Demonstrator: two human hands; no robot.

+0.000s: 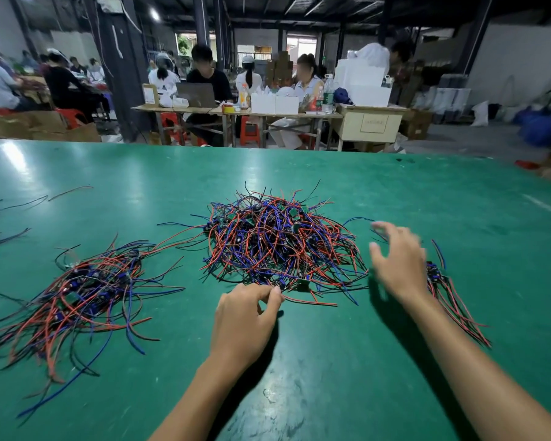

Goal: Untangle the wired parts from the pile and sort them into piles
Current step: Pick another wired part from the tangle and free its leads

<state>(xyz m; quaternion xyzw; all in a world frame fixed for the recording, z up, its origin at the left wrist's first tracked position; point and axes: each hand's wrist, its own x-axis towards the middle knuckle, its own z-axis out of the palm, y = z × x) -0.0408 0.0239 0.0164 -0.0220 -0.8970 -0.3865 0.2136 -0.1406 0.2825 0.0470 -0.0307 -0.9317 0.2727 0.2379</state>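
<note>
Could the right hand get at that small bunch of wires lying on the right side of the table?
Probably yes. The right hand hovers open and blurred, just left of the small bunch. Nothing lies between them on the green table; only the forearm hides part of the bunch.

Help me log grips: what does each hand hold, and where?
Left hand pinches wires at the central pile's near edge. Right hand, blurred, fingers spread, holds nothing.

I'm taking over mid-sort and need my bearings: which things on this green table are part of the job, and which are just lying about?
Part of the job:
- tangled centre pile
- sorted pile on the left
- smaller bunch on the right
- left hand, pinching wires at the centre pile's near edge
- right hand, open, blurred

Lying about:
- loose wires at the far left
</note>
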